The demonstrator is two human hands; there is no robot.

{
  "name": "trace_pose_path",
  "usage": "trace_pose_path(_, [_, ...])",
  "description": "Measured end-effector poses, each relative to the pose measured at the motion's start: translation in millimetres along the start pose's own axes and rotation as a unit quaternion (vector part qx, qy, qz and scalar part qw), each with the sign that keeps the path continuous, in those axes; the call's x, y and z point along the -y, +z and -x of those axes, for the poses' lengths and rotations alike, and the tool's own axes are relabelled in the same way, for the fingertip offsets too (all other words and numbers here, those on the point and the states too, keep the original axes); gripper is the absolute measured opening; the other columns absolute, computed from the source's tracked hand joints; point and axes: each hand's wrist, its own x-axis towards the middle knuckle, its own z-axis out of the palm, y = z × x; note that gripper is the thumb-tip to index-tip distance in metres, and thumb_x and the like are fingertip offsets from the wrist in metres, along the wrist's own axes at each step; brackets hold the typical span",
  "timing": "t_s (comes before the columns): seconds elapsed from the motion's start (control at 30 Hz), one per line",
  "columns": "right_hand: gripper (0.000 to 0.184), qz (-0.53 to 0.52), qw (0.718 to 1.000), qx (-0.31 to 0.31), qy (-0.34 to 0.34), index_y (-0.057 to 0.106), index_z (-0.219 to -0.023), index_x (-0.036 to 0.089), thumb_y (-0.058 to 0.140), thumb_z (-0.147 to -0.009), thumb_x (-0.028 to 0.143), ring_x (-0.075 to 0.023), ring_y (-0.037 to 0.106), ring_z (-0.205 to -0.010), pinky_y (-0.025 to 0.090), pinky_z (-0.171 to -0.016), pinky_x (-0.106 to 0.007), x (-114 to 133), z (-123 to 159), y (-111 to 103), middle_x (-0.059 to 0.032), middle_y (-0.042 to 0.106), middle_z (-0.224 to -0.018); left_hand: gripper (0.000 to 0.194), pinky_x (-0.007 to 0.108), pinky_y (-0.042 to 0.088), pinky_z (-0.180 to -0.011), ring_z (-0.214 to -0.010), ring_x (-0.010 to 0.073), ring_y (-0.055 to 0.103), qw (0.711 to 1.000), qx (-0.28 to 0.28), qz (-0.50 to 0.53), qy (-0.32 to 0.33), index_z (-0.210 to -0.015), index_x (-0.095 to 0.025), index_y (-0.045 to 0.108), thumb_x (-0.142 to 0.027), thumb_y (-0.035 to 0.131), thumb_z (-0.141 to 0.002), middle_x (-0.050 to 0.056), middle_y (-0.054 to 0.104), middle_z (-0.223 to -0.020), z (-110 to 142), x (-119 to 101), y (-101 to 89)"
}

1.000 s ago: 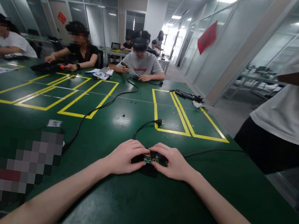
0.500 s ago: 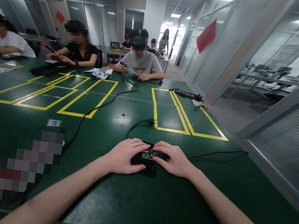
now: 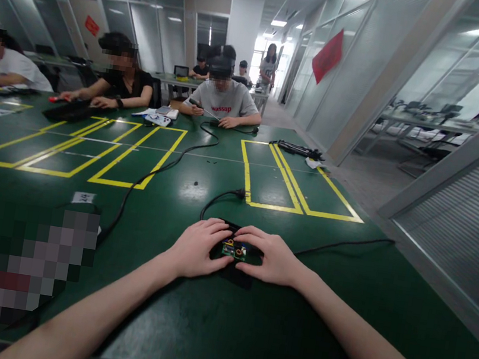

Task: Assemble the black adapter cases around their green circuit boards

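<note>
Between my hands is a small green circuit board (image 3: 234,252) with yellow ring-shaped coils and other parts on it. A flat black plastic piece (image 3: 239,279) lies under it on the table, partly covered. My left hand (image 3: 196,249) curls about the board's left side, fingertips at its far edge and thumb at the near edge. From the right, my right hand (image 3: 271,259) closes around the other side, its thumb near the board's front edge. A black cord with a plug (image 3: 240,193) runs to the spot behind my left fingers.
The green table (image 3: 270,334) carries yellow tape outlines (image 3: 262,206). A blurred-out long object (image 3: 43,258) lies at left beside a numbered label (image 3: 83,198). Black cables (image 3: 347,242) cross the surface. A folded black tripod (image 3: 298,150) lies at far right. Several people sit opposite.
The board has shifted slightly left, and my right fingertips have come further over it. My thumbs are closer together. Across the table, a person has lowered a red-tipped tool.
</note>
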Motion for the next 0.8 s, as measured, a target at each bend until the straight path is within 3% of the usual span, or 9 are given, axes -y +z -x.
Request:
trace_pose_path(0.27, [0.028, 0.034, 0.999, 0.007, 0.025, 0.073, -0.112, 0.021, 0.073, -0.086, 0.031, -0.0183, 0.071, -0.082, 0.057, -0.073, -0.029, 0.4, -1.7, -2.5, -0.0064, 0.070, -0.107, 0.022, 0.037, 0.057, -0.095, -0.106, 0.0228, 0.065, 0.997, -0.015, 0.048, 0.051, -0.112, -0.019, 0.074, -0.031, 0.060, -0.100, 0.008, 0.074, -0.111, -2.8, 0.2, -7.6])
trace_pose_path(0.47, [0.021, 0.053, 0.998, -0.030, 0.010, 0.074, -0.105, 0.020, 0.074, -0.085, 0.026, -0.0220, 0.070, -0.091, 0.058, -0.083, -0.035, -5.3, -3.3, 1.6, -0.0079, 0.068, -0.105, 0.022, 0.036, 0.059, -0.092, -0.106, 0.0221, 0.065, 0.999, -0.023, 0.021, 0.008, -0.114, -0.022, 0.074, -0.032, 0.059, -0.101, 0.008, 0.069, -0.113, -0.7, 6.6, -3.7])
trace_pose_path(0.67, [0.024, 0.058, 0.995, -0.069, 0.036, 0.072, -0.113, 0.022, 0.071, -0.090, 0.032, -0.0240, 0.070, -0.099, 0.058, -0.087, -0.038, -6.1, -5.7, 13.6, -0.0087, 0.069, -0.110, 0.028, 0.037, 0.060, -0.095, -0.113, 0.0227, 0.066, 0.999, -0.034, 0.008, -0.005, -0.123, -0.024, 0.071, -0.025, 0.053, -0.102, 0.009, 0.064, -0.126, 1.1, 14.4, 2.7])
trace_pose_path(0.8, [0.028, 0.044, 0.997, -0.061, 0.025, 0.065, -0.121, 0.022, 0.064, -0.094, 0.031, -0.0208, 0.069, -0.095, 0.058, -0.085, -0.035, -6.9, -4.3, 7.2, -0.0094, 0.064, -0.119, 0.030, 0.035, 0.062, -0.090, -0.102, 0.0205, 0.070, 0.999, -0.039, 0.003, -0.019, -0.129, -0.025, 0.067, -0.026, 0.055, -0.101, 0.008, 0.062, -0.128, 0.8, 17.6, 3.2])
